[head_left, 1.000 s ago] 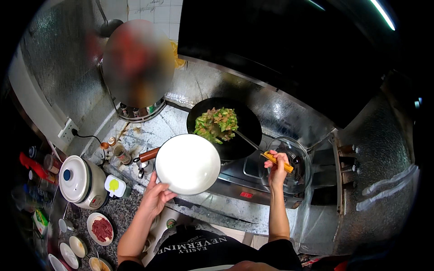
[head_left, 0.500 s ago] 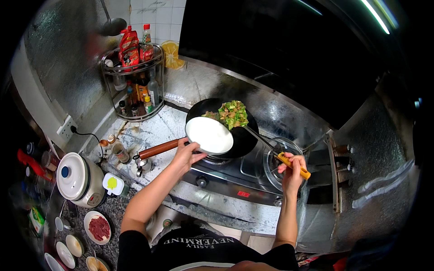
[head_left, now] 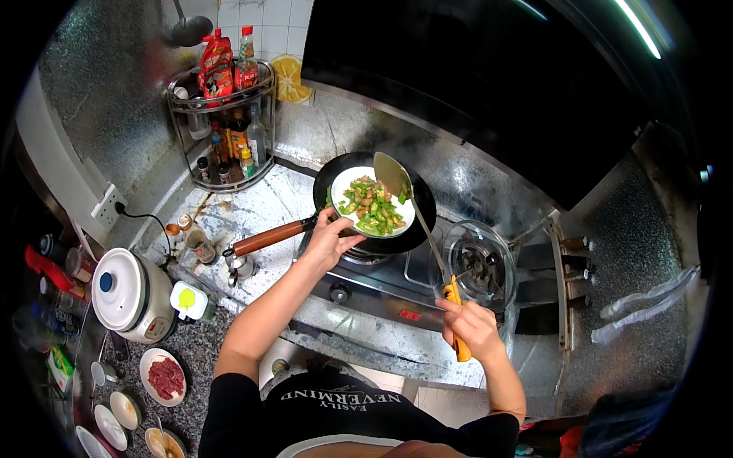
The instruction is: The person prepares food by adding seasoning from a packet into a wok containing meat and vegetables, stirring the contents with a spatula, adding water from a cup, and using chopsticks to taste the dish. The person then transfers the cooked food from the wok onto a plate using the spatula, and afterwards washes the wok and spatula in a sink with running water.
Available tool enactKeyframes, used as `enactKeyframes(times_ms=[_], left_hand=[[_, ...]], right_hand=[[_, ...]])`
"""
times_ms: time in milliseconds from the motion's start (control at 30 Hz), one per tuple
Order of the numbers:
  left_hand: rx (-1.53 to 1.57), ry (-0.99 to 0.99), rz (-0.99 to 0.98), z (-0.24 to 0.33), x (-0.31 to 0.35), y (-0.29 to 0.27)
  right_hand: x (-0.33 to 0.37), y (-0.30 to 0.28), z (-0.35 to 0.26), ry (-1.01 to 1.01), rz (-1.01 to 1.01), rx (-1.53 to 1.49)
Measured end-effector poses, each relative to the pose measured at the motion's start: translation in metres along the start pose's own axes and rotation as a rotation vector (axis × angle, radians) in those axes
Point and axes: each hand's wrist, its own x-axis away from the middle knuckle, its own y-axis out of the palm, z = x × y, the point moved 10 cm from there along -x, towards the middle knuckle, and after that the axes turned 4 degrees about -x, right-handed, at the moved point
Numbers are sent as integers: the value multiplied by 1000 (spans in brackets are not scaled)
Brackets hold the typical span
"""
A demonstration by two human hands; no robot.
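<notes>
Over the black wok (head_left: 324,182) my left hand (head_left: 333,240) holds a white plate (head_left: 345,179) by its near left rim. Chopped green vegetable with small brown pieces (head_left: 374,204) lies on the plate. My right hand (head_left: 471,327) is wrapped round the yellow handle of a spatula (head_left: 392,174). Its metal blade, turned over, is at the plate's far right edge, partly above the food. The wok's reddish wooden handle (head_left: 267,238) points left, past my left hand. Most of the wok's inside is hidden under the plate.
A second burner (head_left: 481,263) with a glass ring is right of the wok. Knives hang in a rack (head_left: 563,286) farther right. At left stand a white cooker (head_left: 122,294), a plate of raw meat (head_left: 163,376) and small bowls. A bottle rack (head_left: 221,99) fills the back corner.
The food has gone from the spatula onto the plate, which was bare on its visible part. My right hand has come down and left, the spatula blade now turned over. The plate sits slightly farther right.
</notes>
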Motion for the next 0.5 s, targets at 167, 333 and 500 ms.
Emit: enactKeyframes(times_ms=[167,333,500], left_hand=[[43,-13,-28,0,6,-4],[28,-20,12,8,18,-17],[27,37,46,30,45,-50]], right_hand=[[14,-34,31,139,245,-92],[56,-51,131,703,865,-977],[71,-30,198,902,895,-1178]])
